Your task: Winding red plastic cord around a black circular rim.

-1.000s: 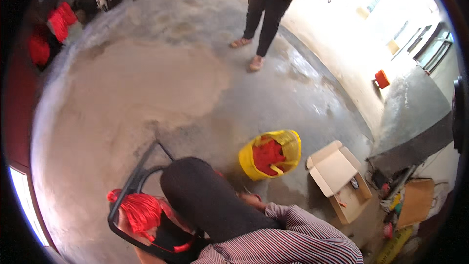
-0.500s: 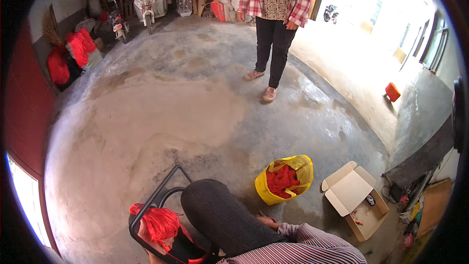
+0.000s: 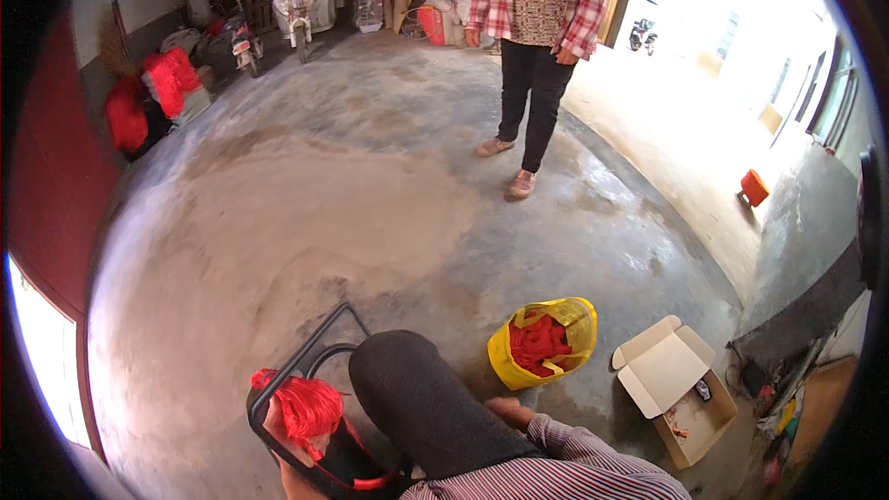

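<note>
- Strand bundle [image 3: 311, 406]: against left hand [image 3: 276, 426], partly behind bar of frame [image 3: 298, 361], left of leg [image 3: 421, 393].
- Right hand [image 3: 507, 410]: right of leg, just before bag [image 3: 503, 359].
- Bag: on floor [image 3: 370, 194], contents [image 3: 539, 343] inside.
- Box [image 3: 659, 375]: on floor, right of bag; small items [image 3: 704, 392] in tray section, lid folded back.
- Standing person [image 3: 532, 83]: on floor beyond bag, left of doorway [image 3: 685, 83].
- Motorbikes [image 3: 298, 7]: behind, left of standing person.
</note>
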Motion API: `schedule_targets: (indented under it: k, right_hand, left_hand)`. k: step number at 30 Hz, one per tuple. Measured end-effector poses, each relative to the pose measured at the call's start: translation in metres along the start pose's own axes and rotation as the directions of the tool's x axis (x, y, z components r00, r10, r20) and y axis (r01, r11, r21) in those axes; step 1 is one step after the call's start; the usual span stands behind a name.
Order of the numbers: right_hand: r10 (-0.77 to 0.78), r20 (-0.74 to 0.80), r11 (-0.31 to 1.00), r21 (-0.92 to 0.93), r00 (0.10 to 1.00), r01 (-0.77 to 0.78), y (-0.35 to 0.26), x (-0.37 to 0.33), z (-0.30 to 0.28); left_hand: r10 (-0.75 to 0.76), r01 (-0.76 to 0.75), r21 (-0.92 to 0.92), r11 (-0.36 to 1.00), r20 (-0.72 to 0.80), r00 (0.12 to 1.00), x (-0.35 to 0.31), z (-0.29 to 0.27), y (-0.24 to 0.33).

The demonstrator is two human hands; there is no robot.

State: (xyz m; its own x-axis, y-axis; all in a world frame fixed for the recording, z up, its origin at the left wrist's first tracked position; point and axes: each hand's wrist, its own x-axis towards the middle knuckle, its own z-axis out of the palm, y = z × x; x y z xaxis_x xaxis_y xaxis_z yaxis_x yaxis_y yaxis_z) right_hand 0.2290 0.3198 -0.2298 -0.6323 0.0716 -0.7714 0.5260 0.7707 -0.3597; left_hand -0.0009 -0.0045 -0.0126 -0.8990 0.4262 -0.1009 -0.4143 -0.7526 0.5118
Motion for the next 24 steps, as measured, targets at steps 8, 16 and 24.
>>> schedule_targets:
  k: [8,16,24]
  right_hand:
    - [-0.229,-0.957,0.906,-0.143,0.178,0.398,-0.117,-0.091,-0.193]
    - [-0.847,-0.497,0.330,-0.770,-0.188,0.546,-0.246,-0.185,-0.195]
    - [-0.139,-0.907,0.221,-0.420,-0.398,0.880,-0.267,-0.223,-0.225]
  left_hand:
    - [-0.164,0.171,-0.049,0.984,0.134,0.977,-0.001,0.012,0.010]
    - [-0.221,0.245,-0.090,0.965,0.218,0.951,-0.010,0.036,0.022]
    - [-0.212,0.208,-0.078,0.975,-0.048,0.976,-0.012,0.002,0.016]
